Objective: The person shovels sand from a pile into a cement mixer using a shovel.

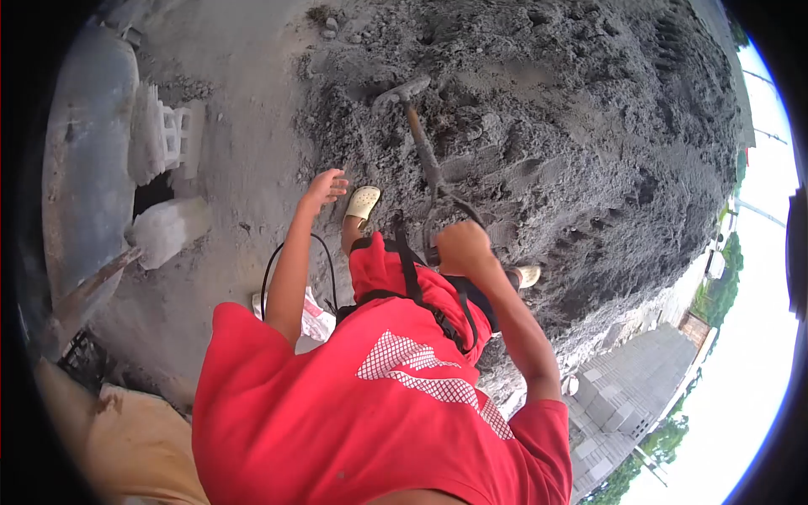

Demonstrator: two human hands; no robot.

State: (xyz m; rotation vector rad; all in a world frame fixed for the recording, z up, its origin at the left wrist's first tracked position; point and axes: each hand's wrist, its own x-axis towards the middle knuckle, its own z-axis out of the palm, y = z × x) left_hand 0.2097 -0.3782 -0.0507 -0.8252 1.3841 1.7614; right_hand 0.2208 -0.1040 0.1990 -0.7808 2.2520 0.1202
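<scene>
Bare skin on dark handle: right hand [463, 245] in a closed grip at the near end of the shovel [427, 158], knuckles masking exact finger placement. Outward along the worn shaft to the blade [406, 89], lying against the grey sand heap [589, 151]. Left hand [324, 192] open, off the shaft, near a cream clog [364, 202]. Best set low on the shaft for control. Bend knees, keep scoops modest, toes clear of the edge. Watch the black cable [266, 282] for snags.
</scene>
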